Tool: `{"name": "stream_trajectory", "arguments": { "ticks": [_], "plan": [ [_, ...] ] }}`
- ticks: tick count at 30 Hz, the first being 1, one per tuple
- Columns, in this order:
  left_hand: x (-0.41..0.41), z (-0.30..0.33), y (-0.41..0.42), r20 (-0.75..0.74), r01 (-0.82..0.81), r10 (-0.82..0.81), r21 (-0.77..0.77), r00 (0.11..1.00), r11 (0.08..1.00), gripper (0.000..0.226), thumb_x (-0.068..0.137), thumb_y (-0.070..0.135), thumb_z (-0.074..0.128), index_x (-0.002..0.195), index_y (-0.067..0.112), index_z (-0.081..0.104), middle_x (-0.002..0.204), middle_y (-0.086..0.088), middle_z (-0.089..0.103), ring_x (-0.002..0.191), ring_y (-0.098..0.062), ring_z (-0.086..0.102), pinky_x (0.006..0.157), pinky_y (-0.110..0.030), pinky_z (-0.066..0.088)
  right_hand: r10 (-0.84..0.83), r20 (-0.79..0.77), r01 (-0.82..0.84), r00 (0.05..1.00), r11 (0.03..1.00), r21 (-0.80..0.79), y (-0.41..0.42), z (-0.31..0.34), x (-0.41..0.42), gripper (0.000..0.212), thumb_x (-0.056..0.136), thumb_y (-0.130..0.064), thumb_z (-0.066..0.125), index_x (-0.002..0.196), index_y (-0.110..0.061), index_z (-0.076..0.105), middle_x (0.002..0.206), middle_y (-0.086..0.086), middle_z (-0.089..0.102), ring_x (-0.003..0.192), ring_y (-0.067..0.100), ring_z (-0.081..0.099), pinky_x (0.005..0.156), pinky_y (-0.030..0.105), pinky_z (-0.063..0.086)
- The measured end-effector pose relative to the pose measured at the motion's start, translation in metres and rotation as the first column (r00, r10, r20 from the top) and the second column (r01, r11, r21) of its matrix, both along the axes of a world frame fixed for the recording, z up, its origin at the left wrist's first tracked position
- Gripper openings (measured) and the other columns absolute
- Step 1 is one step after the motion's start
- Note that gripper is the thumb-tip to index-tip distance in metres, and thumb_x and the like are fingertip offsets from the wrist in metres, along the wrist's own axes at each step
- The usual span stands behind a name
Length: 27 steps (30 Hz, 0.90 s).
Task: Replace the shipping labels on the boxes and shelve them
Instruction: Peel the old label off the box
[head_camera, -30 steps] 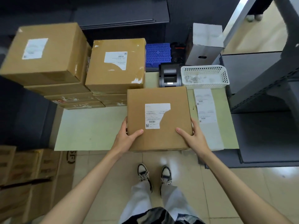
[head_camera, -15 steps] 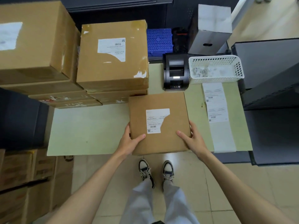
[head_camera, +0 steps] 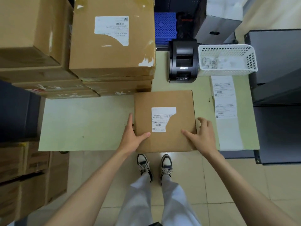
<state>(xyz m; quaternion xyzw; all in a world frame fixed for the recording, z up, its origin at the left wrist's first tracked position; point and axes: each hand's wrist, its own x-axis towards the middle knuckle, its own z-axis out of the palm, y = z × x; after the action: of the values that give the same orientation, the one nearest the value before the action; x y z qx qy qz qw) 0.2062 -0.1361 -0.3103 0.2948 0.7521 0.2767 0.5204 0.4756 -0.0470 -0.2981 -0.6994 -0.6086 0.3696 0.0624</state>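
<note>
Head view: left fingers (head_camera: 130,121) lie straight along the box's (head_camera: 164,121) left edge, thumb on top; the right hand (head_camera: 202,136) has loosened, its fingers spread just off the right edge. The box has come down flat on the table (head_camera: 84,124), torn label (head_camera: 162,119) up, likely ready for peeling. Fresh labels (head_camera: 224,97) wait alongside.
</note>
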Motion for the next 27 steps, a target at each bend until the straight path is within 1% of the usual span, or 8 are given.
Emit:
{"name": "stream_trajectory", "arguments": {
  "ticks": [2,3,5,9,12,14,18,27],
  "plan": [
    [-0.001,0.003,0.002,-0.064,0.089,-0.086,0.047,0.994,0.995,0.108,0.083,0.033,0.082,0.154,0.056,0.004,0.155,0.01,0.03,0.136,-0.005,0.037,0.113,-0.035,0.036,0.125,0.11,-0.143,0.986,0.973,0.18,0.007,0.007,-0.015,0.061,0.075,-0.05,0.074,0.119,-0.014,0.052,0.116,0.007,0.05,0.106,0.027,0.051,0.09,0.044,0.047],
    [-0.001,0.004,0.003,-0.101,0.154,-0.147,0.057,0.984,0.986,0.103,0.086,0.034,0.079,0.152,0.06,0.005,0.158,0.01,0.025,0.14,-0.005,0.032,0.116,-0.037,0.033,0.185,0.139,-0.214,0.973,0.949,0.231,0.011,0.012,-0.026,0.051,0.078,-0.047,0.073,0.112,-0.012,0.055,0.111,0.008,0.053,0.102,0.028,0.051,0.087,0.043,0.047],
    [-0.003,0.004,0.006,-0.152,0.241,-0.232,0.048,0.961,0.969,0.095,0.088,0.039,0.075,0.149,0.064,0.007,0.162,0.008,0.021,0.147,-0.011,0.027,0.12,-0.045,0.03,0.328,0.161,-0.362,0.931,0.89,0.277,0.016,0.017,-0.05,0.037,0.083,-0.04,0.071,0.101,-0.009,0.059,0.103,0.008,0.058,0.096,0.029,0.052,0.082,0.04,0.045],
    [-0.005,0.0,0.008,-0.156,0.251,-0.242,0.039,0.958,0.967,0.093,0.088,0.04,0.075,0.153,0.058,0.012,0.161,0.005,0.024,0.146,-0.014,0.029,0.118,-0.043,0.032,0.595,0.186,-0.624,0.782,0.75,0.221,0.018,0.022,-0.094,0.029,0.086,-0.036,0.066,0.1,-0.011,0.061,0.099,0.005,0.061,0.096,0.027,0.054,0.076,0.035,0.04],
    [-0.006,-0.003,0.007,-0.176,0.258,-0.245,0.053,0.953,0.965,0.092,0.087,0.043,0.076,0.151,0.061,0.012,0.162,0.002,0.024,0.149,-0.013,0.024,0.119,-0.044,0.03,0.714,0.248,-0.754,0.654,0.639,0.15,0.01,0.024,-0.114,0.032,0.088,-0.039,0.063,0.096,-0.008,0.06,0.098,0.009,0.06,0.098,0.029,0.055,0.077,0.035,0.036],
    [-0.006,-0.004,0.006,-0.174,0.253,-0.24,0.054,0.955,0.966,0.091,0.086,0.046,0.075,0.151,0.062,0.012,0.163,0.002,0.023,0.151,-0.013,0.021,0.119,-0.046,0.029,0.748,0.245,-0.784,0.617,0.611,0.109,0.005,0.023,-0.119,0.037,0.088,-0.041,0.064,0.095,-0.004,0.061,0.099,0.012,0.06,0.1,0.03,0.055,0.081,0.037,0.038],
    [-0.006,-0.004,0.006,-0.176,0.246,-0.232,0.06,0.957,0.967,0.092,0.086,0.046,0.075,0.15,0.063,0.011,0.162,0.007,0.023,0.149,-0.011,0.024,0.118,-0.045,0.032,0.751,0.219,-0.779,0.623,0.62,0.089,0.002,0.02,-0.118,0.038,0.088,-0.039,0.065,0.092,-0.002,0.062,0.095,0.013,0.059,0.098,0.033,0.056,0.081,0.039,0.042],
    [-0.005,-0.003,0.007,-0.178,0.253,-0.244,0.029,0.953,0.967,0.093,0.086,0.046,0.075,0.147,0.067,0.008,0.165,0.008,0.019,0.15,-0.016,0.025,0.116,-0.049,0.034,0.781,0.242,-0.814,0.575,0.577,0.072,0.002,0.023,-0.122,0.024,0.092,-0.024,0.055,0.093,-0.001,0.06,0.098,0.014,0.058,0.1,0.032,0.055,0.081,0.036,0.039]
  ]
}}
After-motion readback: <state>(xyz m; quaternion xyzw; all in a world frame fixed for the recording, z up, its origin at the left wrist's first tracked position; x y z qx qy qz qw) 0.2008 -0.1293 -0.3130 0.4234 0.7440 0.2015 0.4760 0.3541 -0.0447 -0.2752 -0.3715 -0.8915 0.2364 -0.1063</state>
